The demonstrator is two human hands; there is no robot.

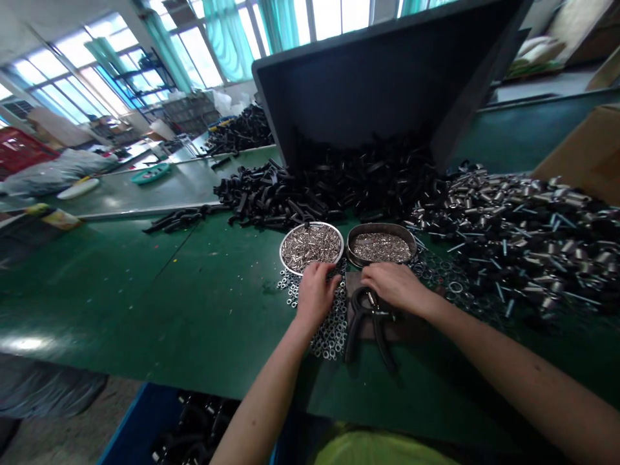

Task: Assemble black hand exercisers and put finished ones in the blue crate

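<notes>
A black hand grip exerciser [357,323] with a coil spring [372,298] lies on a dark flat plate [352,281], its two handles spread toward me. My right hand [390,283] is over the upper end of this plate, beside the spring; its fingers are bent together and whatever they pinch is hidden. To the left, my left hand [317,294] hangs at the near rim of a round dish of small metal pins [310,248], thumb and fingers apart. Beneath and beside it lie many loose metal nuts [330,336]. An oval tin [356,258] of small metal parts stands just beyond my right hand.
A big grey bin [349,77] lies tipped behind a heap of black handles [290,194]. Springs and rods [523,226] pile up at right, near a cardboard box [586,155]. Loose black handles [179,219] lie at left. A blue crate [130,426] sits below the table edge.
</notes>
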